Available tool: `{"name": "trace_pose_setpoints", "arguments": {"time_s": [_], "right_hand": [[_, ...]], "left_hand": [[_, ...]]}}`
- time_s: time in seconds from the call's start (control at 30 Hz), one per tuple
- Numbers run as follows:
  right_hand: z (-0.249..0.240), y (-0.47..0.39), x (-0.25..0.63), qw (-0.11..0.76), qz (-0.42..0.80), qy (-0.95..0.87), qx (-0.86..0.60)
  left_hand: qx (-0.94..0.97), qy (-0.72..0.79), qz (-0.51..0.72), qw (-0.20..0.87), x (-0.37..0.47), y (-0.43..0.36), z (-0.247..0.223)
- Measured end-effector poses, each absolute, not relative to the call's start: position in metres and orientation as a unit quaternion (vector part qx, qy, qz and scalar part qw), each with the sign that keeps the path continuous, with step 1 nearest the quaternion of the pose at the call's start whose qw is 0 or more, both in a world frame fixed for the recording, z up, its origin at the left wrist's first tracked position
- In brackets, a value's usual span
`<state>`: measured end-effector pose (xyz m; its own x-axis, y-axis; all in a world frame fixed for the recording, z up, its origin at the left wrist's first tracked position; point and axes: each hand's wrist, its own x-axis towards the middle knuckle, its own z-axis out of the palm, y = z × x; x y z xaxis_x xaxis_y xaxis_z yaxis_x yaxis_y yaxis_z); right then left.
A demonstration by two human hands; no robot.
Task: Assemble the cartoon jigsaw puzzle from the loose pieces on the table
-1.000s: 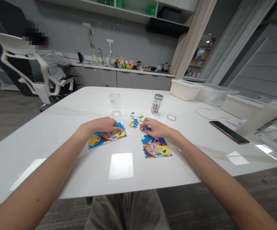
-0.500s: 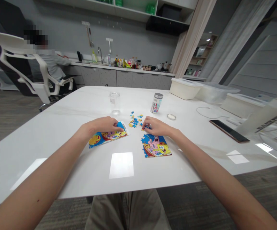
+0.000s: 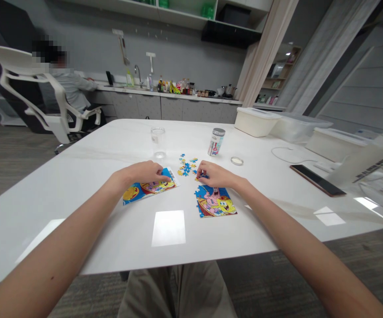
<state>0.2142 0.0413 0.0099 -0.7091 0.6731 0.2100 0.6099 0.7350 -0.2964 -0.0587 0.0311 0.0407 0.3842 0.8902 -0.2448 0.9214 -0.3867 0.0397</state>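
On the white table (image 3: 112, 238) lies a printed picture card (image 3: 148, 187), and my left hand (image 3: 147, 171) rests on its upper edge, closed over it. To the right is a partly joined jigsaw puzzle (image 3: 216, 203) with a yellow and a pink cartoon figure. My right hand (image 3: 213, 174) is at the puzzle's top edge, fingertips pinched together; whatever is between them is too small to make out. Several loose puzzle pieces (image 3: 187, 168), blue and yellow, are scattered between the hands, just left of my right fingertips.
Behind the pieces stand a clear jar (image 3: 159, 143) and a printed can (image 3: 216, 142), with a ring-shaped lid (image 3: 237, 161) beside it. A phone (image 3: 317, 180), a cable and plastic boxes (image 3: 256, 123) are on the right. A person (image 3: 69, 88) sits at the back left.
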Motion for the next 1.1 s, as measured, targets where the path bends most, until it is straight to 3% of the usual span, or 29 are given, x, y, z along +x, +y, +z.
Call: {"name": "trace_pose_setpoints", "arguments": {"time_s": [0.57, 1.1], "right_hand": [[0.0069, 0.0437, 0.2149, 0.200, 0.123, -0.926, -0.297], [0.0070, 0.0458, 0.2163, 0.173, 0.101, -0.919, -0.340]], "left_hand": [[0.822, 0.555, -0.093, 0.086, -0.0554, 0.0276, 0.0438], [0.817, 0.561, -0.103, 0.087, -0.0527, 0.0244, 0.0476]]}}
